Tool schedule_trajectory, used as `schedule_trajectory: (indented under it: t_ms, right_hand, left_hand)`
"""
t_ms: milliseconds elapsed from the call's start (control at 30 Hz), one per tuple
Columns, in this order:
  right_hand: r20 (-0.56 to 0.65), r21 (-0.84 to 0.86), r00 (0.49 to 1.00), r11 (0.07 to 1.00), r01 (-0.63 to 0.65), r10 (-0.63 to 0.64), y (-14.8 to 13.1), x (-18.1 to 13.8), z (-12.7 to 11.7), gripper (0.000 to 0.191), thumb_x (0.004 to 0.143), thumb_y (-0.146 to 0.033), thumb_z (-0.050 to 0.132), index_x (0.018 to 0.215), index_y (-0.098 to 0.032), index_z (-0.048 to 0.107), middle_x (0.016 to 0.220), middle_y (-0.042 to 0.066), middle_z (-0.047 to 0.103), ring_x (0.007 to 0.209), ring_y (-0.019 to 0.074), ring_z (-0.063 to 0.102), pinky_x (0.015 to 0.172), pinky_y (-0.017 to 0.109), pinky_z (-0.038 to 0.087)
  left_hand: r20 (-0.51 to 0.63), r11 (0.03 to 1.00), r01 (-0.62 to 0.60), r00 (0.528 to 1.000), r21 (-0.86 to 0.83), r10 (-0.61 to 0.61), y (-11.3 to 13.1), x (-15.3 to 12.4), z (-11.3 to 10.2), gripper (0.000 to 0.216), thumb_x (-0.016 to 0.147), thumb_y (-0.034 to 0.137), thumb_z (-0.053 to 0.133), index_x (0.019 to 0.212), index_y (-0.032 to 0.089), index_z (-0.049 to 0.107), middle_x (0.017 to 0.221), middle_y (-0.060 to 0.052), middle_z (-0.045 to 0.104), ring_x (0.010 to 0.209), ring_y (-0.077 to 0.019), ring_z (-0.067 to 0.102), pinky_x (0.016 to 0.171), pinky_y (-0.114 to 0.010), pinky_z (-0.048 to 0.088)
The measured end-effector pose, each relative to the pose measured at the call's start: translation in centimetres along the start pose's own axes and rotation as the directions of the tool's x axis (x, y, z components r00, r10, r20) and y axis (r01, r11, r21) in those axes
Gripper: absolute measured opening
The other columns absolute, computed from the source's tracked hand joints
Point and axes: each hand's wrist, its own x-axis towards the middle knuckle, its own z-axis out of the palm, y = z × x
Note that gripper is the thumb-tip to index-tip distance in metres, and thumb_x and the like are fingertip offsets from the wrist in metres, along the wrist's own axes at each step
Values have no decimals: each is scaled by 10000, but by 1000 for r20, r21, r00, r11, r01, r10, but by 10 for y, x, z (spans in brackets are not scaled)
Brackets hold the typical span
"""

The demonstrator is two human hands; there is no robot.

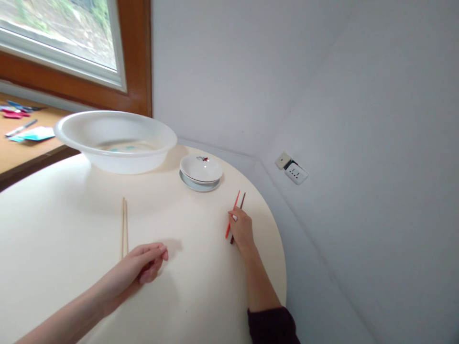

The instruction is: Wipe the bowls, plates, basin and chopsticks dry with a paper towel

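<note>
My right hand (243,229) is closed over two chopsticks near the table's right edge, its fingertips bent round them. One is an orange-red chopstick (227,232); beside it runs a dark brown chopstick (243,199). The hand covers the middle of both. My left hand (147,262) hovers above the table with curled fingers and the thumb against them; nothing shows in it. Just behind the left wrist lies a pair of pale wooden chopsticks (124,222), their near ends hidden by the hand.
A large white basin (122,162) stands at the back of the round cream table (193,277). Right of it are stacked small white bowls or dishes (201,169). A wooden desk (17,155) with a pen and packets is at left. The wall holds a socket (296,173).
</note>
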Motion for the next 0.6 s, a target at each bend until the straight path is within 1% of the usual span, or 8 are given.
schedule_trajectory:
  t_ms: [100,300,467,600]
  right_hand:
    - [-26,-11,1000,1000,4,-5,0,-1,-1,233,745,-88,508,877,-149,690,1137,103,589,1058,194,540,960,303,374]
    - [-57,-55,998,998,-40,36,1,-1,-3,200,757,-131,521,846,-155,698,990,115,564,938,212,536,899,320,399]
    - [-2,-77,999,996,-54,54,1,-1,-5,220,783,-145,494,887,-147,688,844,82,585,794,172,574,792,263,434]
    - [32,-92,997,994,-61,64,-1,-1,-7,223,789,-153,488,894,-139,683,840,82,631,808,174,595,782,255,427]
  left_hand:
    - [-9,1000,-7,1000,18,7,1,-1,1,392,611,527,645,599,152,533,395,84,292,433,-62,172,438,-222,125]
    - [-4,1000,-10,1000,25,10,4,-2,3,393,612,528,644,601,152,531,408,84,286,436,-62,168,438,-221,120]
    - [-5,1000,-4,1000,12,4,2,0,1,395,611,527,654,602,151,533,405,86,291,433,-59,173,439,-218,120]
    - [-7,1000,-5,1000,9,5,1,0,0,399,612,530,654,603,150,535,398,85,297,432,-58,172,441,-217,118]
